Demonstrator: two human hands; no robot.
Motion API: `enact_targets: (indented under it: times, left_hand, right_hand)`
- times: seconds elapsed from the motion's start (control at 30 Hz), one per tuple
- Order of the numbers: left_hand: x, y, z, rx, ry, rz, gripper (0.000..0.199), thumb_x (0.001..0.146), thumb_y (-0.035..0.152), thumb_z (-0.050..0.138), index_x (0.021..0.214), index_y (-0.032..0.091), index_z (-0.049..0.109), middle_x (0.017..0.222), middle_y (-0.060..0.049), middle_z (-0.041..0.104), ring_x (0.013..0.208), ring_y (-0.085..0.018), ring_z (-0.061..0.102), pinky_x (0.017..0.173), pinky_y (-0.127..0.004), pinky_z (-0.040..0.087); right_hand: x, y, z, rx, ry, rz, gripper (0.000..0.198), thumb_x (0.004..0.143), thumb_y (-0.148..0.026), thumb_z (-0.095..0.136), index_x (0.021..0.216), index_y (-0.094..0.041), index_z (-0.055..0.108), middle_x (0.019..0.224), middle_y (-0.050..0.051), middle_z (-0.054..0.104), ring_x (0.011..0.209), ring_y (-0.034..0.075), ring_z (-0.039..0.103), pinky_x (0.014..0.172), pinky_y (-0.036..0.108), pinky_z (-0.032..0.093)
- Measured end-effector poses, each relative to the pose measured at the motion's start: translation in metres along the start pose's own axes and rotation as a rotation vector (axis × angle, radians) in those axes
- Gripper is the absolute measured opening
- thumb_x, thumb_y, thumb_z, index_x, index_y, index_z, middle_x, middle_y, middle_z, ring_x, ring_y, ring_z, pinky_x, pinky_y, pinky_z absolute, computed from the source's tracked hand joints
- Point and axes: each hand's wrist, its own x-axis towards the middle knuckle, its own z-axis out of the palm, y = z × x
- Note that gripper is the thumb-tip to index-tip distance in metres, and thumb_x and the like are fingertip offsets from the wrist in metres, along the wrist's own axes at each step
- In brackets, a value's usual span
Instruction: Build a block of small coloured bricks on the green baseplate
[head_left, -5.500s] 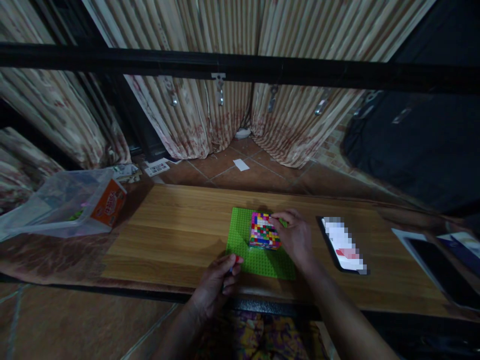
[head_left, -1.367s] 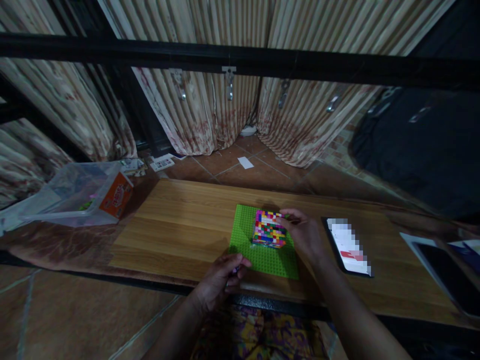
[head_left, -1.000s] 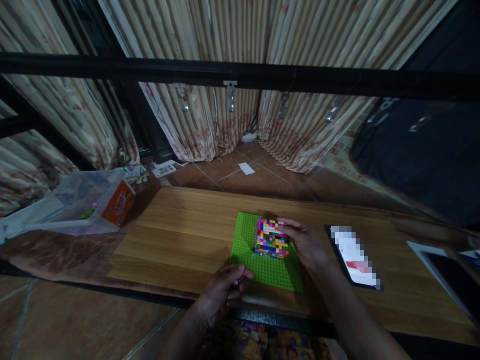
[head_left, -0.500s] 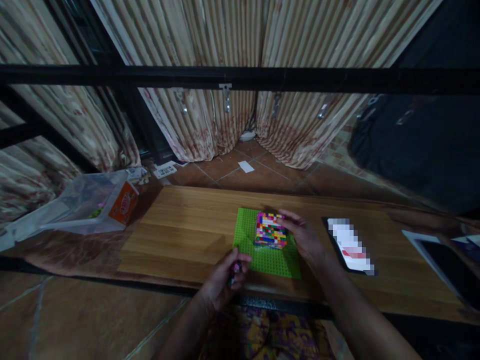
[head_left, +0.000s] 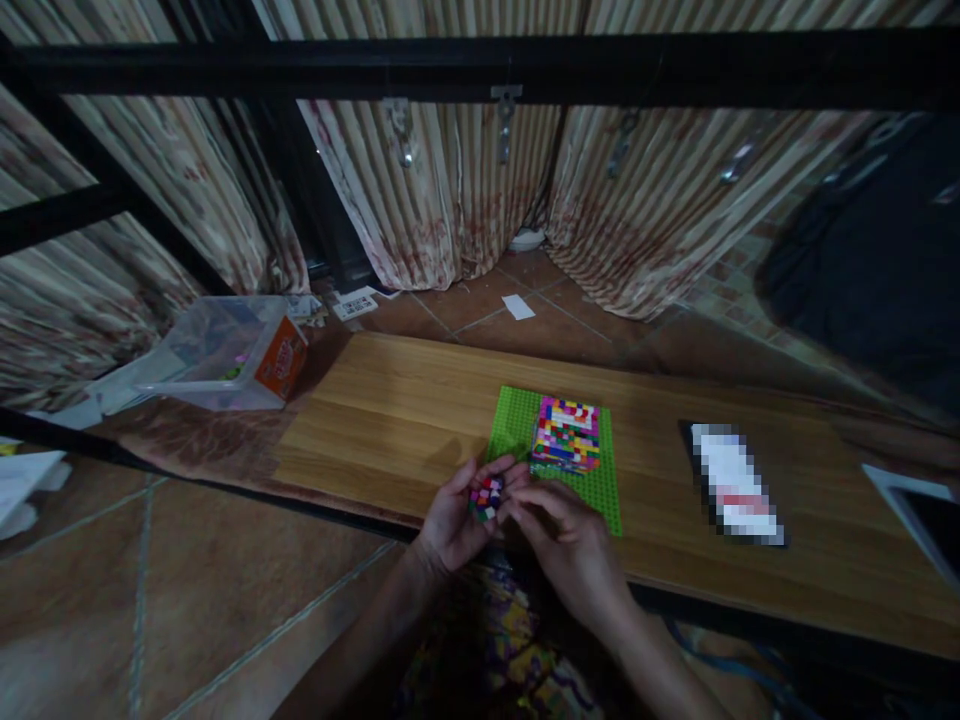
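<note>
My left hand point(head_left: 457, 520) is cupped palm up near the table's front edge. In its palm lies a small heap of toy bricks point(head_left: 486, 497) in red, pink, white, purple and green. Over the fingers of that hand, my right hand point(head_left: 574, 545) has its thumb and forefinger pinched together; whatever is between them is too small to make out. Just beyond both hands, a block built of many-coloured toy bricks point(head_left: 566, 437) stands on a green studded baseplate point(head_left: 512, 420). The hands hide the baseplate's near left part.
A phone point(head_left: 735, 485) lies on the wooden table point(head_left: 397, 400) to the right, with a dark flat device point(head_left: 934, 525) at the far right edge. On the left is a clear plastic box point(head_left: 217, 350) with an orange label. Curtains and a dark metal bar are behind.
My right hand has left the brick block and come down to my left hand. The left hand has turned and opened, showing the bricks in its palm. The view has tilted down.
</note>
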Motion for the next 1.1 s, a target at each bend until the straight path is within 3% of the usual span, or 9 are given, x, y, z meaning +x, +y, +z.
enact_targets:
  times: [0.23,0.37,0.5,0.63,0.7,0.8,0.9,1.1]
  left_hand:
    - [0.002,-0.002,-0.003,0.014,-0.037,0.011,0.043,0.090,0.041,0.044,0.112,0.007,0.059,0.113,-0.015,0.064,0.116,-0.021,0.053,0.100,-0.031,0.039]
    - [0.002,-0.003,-0.002,0.003,-0.024,0.012,0.039,0.089,0.038,0.046,0.109,0.008,0.060,0.111,-0.014,0.065,0.115,-0.021,0.054,0.098,-0.030,0.040]
    - [0.000,-0.002,0.005,0.020,0.045,0.002,0.034,0.089,0.033,0.046,0.105,0.009,0.062,0.108,-0.013,0.066,0.103,-0.019,0.060,0.087,-0.028,0.047]
    - [-0.004,-0.004,0.010,0.137,0.245,0.052,0.025,0.084,0.031,0.056,0.092,0.010,0.066,0.087,-0.008,0.068,0.078,-0.014,0.063,0.068,-0.022,0.050]
    - [-0.007,-0.006,0.012,0.249,0.303,0.080,0.023,0.078,0.033,0.064,0.085,0.011,0.066,0.072,-0.003,0.064,0.062,-0.009,0.058,0.053,-0.017,0.045]
    - [-0.012,-0.010,0.017,0.429,0.247,0.088,0.027,0.072,0.038,0.069,0.074,0.011,0.064,0.064,0.000,0.058,0.048,-0.004,0.045,0.037,-0.015,0.026]
    - [-0.015,-0.011,0.023,0.566,0.195,0.096,0.031,0.070,0.041,0.070,0.067,0.011,0.062,0.059,0.002,0.054,0.043,-0.002,0.035,0.036,-0.017,0.016]
    - [-0.013,-0.010,0.025,0.686,0.194,0.115,0.031,0.068,0.043,0.070,0.068,0.012,0.062,0.056,0.002,0.053,0.041,-0.003,0.033,0.038,-0.020,0.015]
  right_hand:
    - [-0.004,0.008,0.019,-0.160,-0.103,-0.140,0.023,0.085,-0.018,0.054,0.105,-0.026,0.062,0.100,0.005,0.063,0.096,0.021,0.055,0.083,0.036,0.047]
    - [-0.002,0.011,0.022,-0.174,-0.106,-0.135,0.018,0.086,-0.018,0.051,0.097,-0.025,0.064,0.096,0.006,0.062,0.094,0.022,0.055,0.081,0.036,0.048]
    - [-0.002,0.007,0.017,-0.126,-0.078,-0.056,0.015,0.087,-0.017,0.049,0.087,-0.024,0.062,0.091,0.004,0.062,0.090,0.019,0.057,0.078,0.033,0.047]
    - [0.000,0.003,0.003,-0.111,-0.031,0.015,0.016,0.089,-0.020,0.046,0.092,-0.025,0.061,0.091,0.002,0.063,0.085,0.017,0.060,0.074,0.030,0.047]
    - [0.001,0.002,-0.003,-0.123,0.003,0.019,0.016,0.089,-0.022,0.046,0.095,-0.025,0.061,0.090,0.003,0.064,0.083,0.017,0.061,0.073,0.029,0.047]
    - [0.003,0.002,-0.008,-0.149,0.032,0.017,0.015,0.089,-0.022,0.047,0.091,-0.025,0.061,0.086,0.002,0.063,0.079,0.017,0.060,0.069,0.028,0.046]
    - [0.003,0.001,-0.009,-0.179,0.020,0.018,0.014,0.088,-0.020,0.048,0.086,-0.024,0.062,0.082,0.002,0.062,0.077,0.017,0.060,0.068,0.028,0.045]
    - [0.002,0.000,-0.012,-0.055,0.005,0.066,0.014,0.088,-0.024,0.049,0.087,-0.024,0.064,0.083,0.002,0.064,0.078,0.017,0.061,0.067,0.028,0.047]
